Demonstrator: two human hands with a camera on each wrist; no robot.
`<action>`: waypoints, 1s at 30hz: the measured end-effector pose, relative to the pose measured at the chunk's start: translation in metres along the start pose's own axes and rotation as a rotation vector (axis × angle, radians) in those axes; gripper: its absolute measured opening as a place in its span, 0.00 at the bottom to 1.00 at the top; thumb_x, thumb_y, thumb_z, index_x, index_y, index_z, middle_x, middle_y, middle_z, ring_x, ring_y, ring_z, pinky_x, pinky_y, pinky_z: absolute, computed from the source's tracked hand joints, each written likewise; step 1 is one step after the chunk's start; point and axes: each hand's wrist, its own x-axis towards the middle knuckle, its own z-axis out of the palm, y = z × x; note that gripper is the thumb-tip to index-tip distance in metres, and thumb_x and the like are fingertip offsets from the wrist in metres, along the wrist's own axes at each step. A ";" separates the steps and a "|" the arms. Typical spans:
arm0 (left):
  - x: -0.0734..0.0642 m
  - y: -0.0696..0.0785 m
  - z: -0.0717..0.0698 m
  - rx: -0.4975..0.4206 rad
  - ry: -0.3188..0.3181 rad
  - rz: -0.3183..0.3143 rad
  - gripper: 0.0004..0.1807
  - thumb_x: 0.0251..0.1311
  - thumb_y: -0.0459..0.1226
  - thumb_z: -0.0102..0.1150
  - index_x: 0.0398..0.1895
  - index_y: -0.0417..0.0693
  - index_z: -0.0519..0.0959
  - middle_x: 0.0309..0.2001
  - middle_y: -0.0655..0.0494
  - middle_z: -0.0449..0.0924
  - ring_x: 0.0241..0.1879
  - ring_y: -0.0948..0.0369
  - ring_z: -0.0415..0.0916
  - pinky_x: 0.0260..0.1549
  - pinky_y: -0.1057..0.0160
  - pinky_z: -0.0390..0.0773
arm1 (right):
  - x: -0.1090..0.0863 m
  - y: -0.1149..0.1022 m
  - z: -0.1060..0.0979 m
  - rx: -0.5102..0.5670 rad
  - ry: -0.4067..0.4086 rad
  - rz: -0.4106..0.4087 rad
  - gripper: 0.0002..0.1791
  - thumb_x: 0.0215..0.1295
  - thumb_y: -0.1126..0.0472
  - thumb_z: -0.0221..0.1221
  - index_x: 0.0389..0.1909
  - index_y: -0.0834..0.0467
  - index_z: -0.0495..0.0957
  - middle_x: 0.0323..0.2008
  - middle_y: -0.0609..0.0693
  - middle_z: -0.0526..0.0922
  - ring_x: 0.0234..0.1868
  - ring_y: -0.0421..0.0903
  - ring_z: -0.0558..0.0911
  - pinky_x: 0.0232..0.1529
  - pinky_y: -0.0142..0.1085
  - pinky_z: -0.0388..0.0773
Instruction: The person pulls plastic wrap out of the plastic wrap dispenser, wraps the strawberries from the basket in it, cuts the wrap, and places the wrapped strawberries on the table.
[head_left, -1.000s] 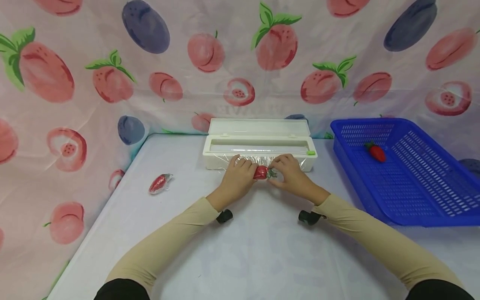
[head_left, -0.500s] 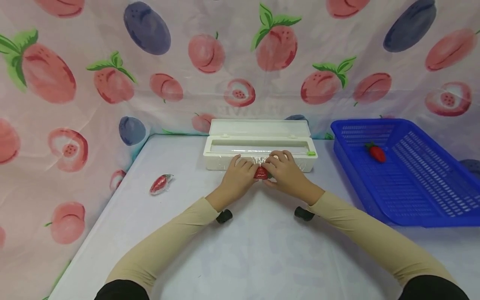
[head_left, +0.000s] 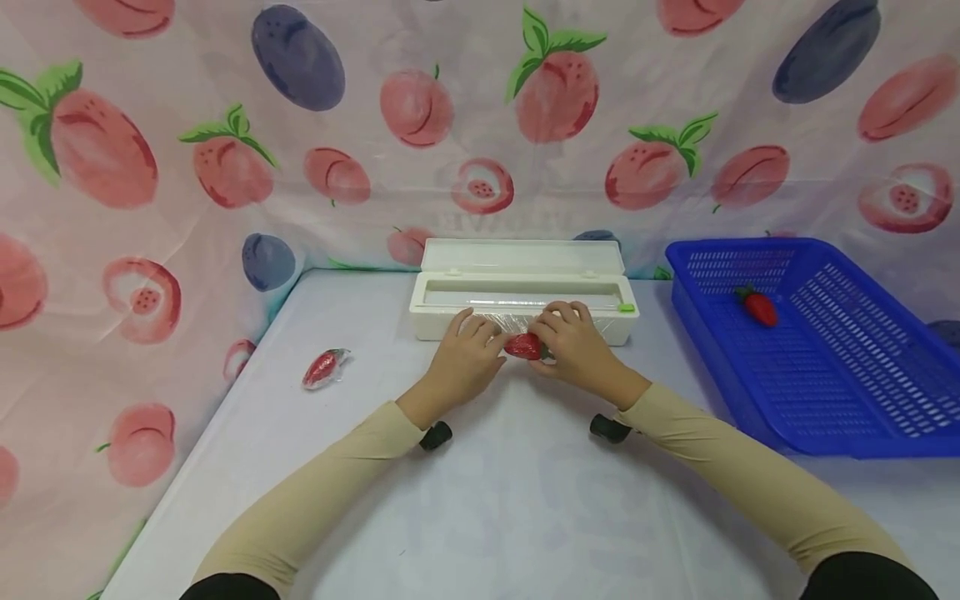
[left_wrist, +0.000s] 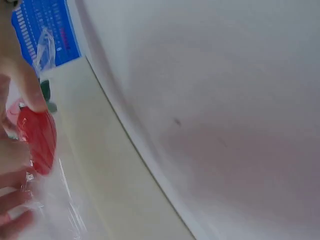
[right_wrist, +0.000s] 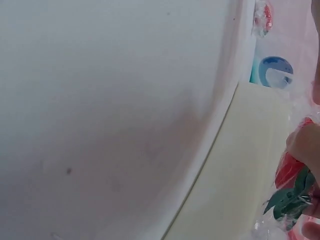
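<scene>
A red toy strawberry in clear plastic film is held at the front of a white cling film dispenser. My right hand pinches it near its green leaves, which show in the right wrist view. My left hand is by the strawberry's tip, fingers loosely bent and spread. In the left wrist view its fingers are blurred beside the tip; contact there is hard to tell. Clear film stretches from the strawberry over the dispenser's front.
A film-wrapped strawberry lies on the white table at left. At right stands a blue plastic basket with an unwrapped strawberry inside. The dispenser's lid is raised; a fruit-print cloth hangs behind.
My right hand has moved left and taken a closer grip on the strawberry. My left hand has since drawn back a little to the left, uncovering the strawberry's tip.
</scene>
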 end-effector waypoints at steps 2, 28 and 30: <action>0.001 0.002 0.001 0.019 -0.034 0.007 0.19 0.49 0.46 0.68 0.43 0.49 0.80 0.41 0.55 0.81 0.47 0.56 0.75 0.59 0.51 0.67 | 0.001 0.000 0.000 -0.009 0.004 -0.003 0.24 0.41 0.50 0.72 0.38 0.58 0.78 0.38 0.52 0.81 0.49 0.53 0.74 0.50 0.51 0.69; 0.020 0.007 0.013 -0.024 -0.147 -0.082 0.15 0.56 0.44 0.62 0.44 0.48 0.76 0.42 0.55 0.85 0.45 0.57 0.81 0.60 0.49 0.68 | 0.000 0.003 0.006 0.092 -0.048 0.091 0.19 0.53 0.54 0.67 0.43 0.59 0.76 0.37 0.53 0.83 0.50 0.53 0.75 0.51 0.51 0.68; 0.020 0.007 0.016 -0.022 -0.147 -0.077 0.13 0.56 0.44 0.63 0.41 0.47 0.77 0.41 0.55 0.85 0.44 0.57 0.80 0.58 0.51 0.69 | 0.001 0.004 0.007 0.100 -0.050 0.082 0.20 0.52 0.55 0.68 0.44 0.59 0.77 0.37 0.52 0.84 0.48 0.52 0.75 0.48 0.48 0.69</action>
